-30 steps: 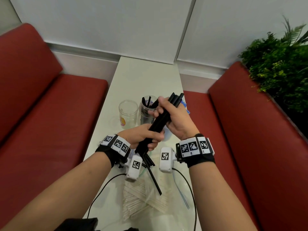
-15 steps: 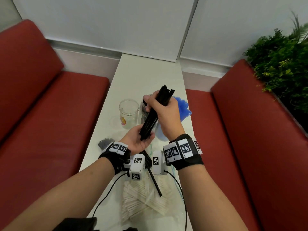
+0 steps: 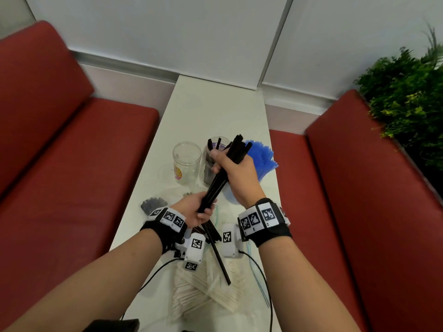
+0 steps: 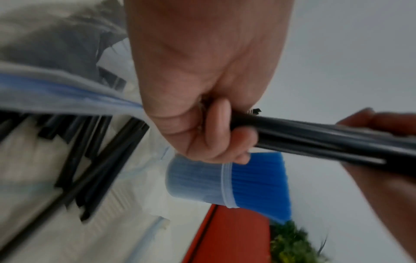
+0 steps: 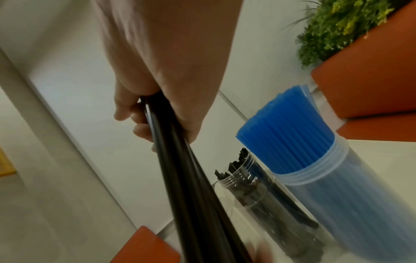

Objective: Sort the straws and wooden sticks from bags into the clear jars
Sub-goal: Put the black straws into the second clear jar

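You see black straws (image 3: 217,185), blue straws (image 3: 261,156), pale wooden sticks (image 3: 191,293), red benches (image 3: 72,152) and black-and-white patterned wristbands (image 3: 260,218).

Blue-straw jar (image 3: 260,164) base hidden behind right hand (image 3: 236,174); dark bag (image 3: 153,204) contents too blurry to ID.

Three jars (image 3: 187,164) in row on table (image 3: 215,109); stick bag (image 3: 203,293) nearer; benches (image 3: 72,164) flank both sides.

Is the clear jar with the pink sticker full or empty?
Empty: the clear jar with the pink sticker shows only the white table through its walls.
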Available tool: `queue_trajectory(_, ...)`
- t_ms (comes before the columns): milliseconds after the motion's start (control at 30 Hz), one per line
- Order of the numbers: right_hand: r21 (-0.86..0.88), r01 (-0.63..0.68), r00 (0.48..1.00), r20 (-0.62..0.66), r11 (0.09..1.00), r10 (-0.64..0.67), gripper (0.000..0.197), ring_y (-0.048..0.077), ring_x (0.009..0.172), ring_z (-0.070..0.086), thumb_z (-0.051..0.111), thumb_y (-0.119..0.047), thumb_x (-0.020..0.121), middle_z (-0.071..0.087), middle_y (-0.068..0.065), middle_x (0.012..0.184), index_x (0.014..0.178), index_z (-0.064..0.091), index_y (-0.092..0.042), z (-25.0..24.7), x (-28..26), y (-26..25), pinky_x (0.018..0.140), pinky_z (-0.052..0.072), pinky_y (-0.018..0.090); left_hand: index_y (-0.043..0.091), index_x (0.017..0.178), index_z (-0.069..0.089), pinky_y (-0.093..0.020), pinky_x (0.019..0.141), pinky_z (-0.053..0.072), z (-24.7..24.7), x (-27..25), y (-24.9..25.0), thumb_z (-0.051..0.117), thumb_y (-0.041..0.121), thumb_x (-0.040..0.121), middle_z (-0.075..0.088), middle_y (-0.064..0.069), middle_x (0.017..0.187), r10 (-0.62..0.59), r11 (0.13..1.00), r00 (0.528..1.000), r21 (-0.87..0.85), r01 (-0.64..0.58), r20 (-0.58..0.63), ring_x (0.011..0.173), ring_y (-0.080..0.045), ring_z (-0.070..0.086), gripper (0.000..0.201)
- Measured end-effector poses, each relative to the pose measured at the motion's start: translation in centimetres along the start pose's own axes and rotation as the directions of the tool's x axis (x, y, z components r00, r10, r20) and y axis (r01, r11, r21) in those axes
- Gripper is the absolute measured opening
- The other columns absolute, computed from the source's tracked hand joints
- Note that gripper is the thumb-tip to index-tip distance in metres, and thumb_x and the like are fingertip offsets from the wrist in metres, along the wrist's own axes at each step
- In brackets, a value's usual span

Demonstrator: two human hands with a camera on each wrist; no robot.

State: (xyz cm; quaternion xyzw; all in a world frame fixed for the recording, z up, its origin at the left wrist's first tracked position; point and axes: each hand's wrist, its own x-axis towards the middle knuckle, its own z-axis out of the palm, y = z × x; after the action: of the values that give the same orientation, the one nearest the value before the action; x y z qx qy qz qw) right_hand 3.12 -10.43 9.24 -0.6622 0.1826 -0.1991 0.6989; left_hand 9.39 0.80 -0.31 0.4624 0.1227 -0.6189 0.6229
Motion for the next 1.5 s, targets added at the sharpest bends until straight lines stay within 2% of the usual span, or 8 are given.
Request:
queue_trajectory(167,-0.062,0.112,0.976,-0.181,0.992,-0.122,0.026,0.012,0.064,0.06,0.077,-0.031,0.089,0.064,0.003,0.068,0.074,0.064,-0.014,-1.2,4.7,-4.2,0.065,0.051,0.021,-0.004,0.095,0.062,-0.032,0.06,0.056,-0.4,1.0,-0.4,0.046,0.021,0.104,0.067,-0.021,0.081,0.305,0.793,0.952,0.561,-0.235,-0.031,0.062,-0.024,0.064,0.031)
queue_trajectory(300,-0.091,0.231,0.926,-0.284,0.969,-0.247,0.024,0.01,0.07,0.063,0.079,-0.029,0.087,0.067,0.002,0.071,0.073,0.063,-0.018,-0.8,9.4,-6.7,0.076,0.048,0.027,0.003,0.11,0.07,-0.02,0.086,0.047,-1.3,1.5,-0.5,0.053,0.01,0.097,0.071,-0.01,0.108,0.308,0.132,0.919,0.945,-0.298,0.247,0.095,-0.018,0.064,0.023)
queue_trajectory(433,-0.104,0.193,0.935,-0.284,0.976,-0.215,0.023,0.006,0.068,0.061,0.081,-0.025,0.086,0.065,0.001,0.075,0.079,0.063,-0.014,0.2,12.4,-4.7,0.067,0.048,0.014,0.004,0.133,0.056,-0.031,0.107,0.036,-2.3,3.2,-2.4,0.049,0.009,0.098,0.056,-0.01,0.136,0.048,-0.455,0.968,0.868,-0.197,0.245,0.127,-0.025,0.049,0.036)
queue_trajectory(633,-0.147,0.014,0.958,-0.283,0.989,-0.056,0.025,0.009,0.067,0.059,0.083,-0.029,0.083,0.066,-0.002,0.074,0.083,0.065,-0.012,0.5,14.1,1.2,0.072,0.047,0.025,0.006,0.153,0.024,-0.05,0.117,0.022,-4.8,4.7,-5.4,0.032,0.022,0.107,0.025,-0.016,0.158,0.072,-0.919,0.937,0.389,-0.071,0.341,0.144,-0.036,0.026,0.05)
queue_trajectory(1033,-0.247,-0.253,0.942,-0.283,0.935,0.18,0.019,0.022,0.079,0.067,0.082,-0.015,0.077,0.069,-0.001,0.075,0.069,0.067,-0.022,-0.1,15.7,5.3,0.091,0.058,0.047,0.01,0.141,0.04,-0.051,0.098,0.043,-6.0,6.2,-4.4,0.046,0.016,0.099,0.04,-0.016,0.143,0.109,-0.88,0.939,0.471,-0.061,0.325,0.126,-0.039,0.042,0.043)
queue_trajectory(1233,-0.203,-0.111,0.963,-0.262,0.973,0.055,0.025,0.015,0.078,0.061,0.078,-0.008,0.081,0.065,0.004,0.089,0.098,0.063,-0.017,-0.3,15.4,3.9,0.08,0.054,0.031,0.019,0.099,0.069,-0.03,0.063,0.048,-4.9,5.2,-4.2,0.075,0.028,0.077,0.069,-0.001,0.088,0.166,-0.912,0.914,0.409,0.0,0.37,0.078,-0.023,0.065,0.025)
queue_trajectory(1367,-0.316,0.016,0.943,-0.31,0.949,-0.12,0.016,0.008,0.074,0.057,0.064,-0.009,0.092,0.066,-0.004,0.086,0.104,0.063,-0.02,-0.2,14.8,3.2,0.072,0.047,0.02,0.012,0.126,0.049,-0.038,0.072,0.035,-5.0,6.2,-4.4,0.049,0.016,0.097,0.059,-0.009,0.121,0.08,-0.916,0.966,0.401,-0.027,0.247,0.107,-0.03,0.056,0.029)
queue_trajectory(1500,-0.64,-0.068,0.995,-0.098,0.765,0.007,0.031,0.019,0.113,0.06,0.047,-0.006,0.102,0.069,0.006,0.124,0.123,0.068,-0.009,0.0,14.2,3.8,0.097,0.042,0.022,0.011,0.132,0.045,-0.046,0.096,0.037,-4.3,5.7,-4.0,0.042,0.015,0.1,0.058,-0.008,0.125,0.056,-0.914,0.97,0.404,-0.047,0.239,0.113,-0.032,0.055,0.032)
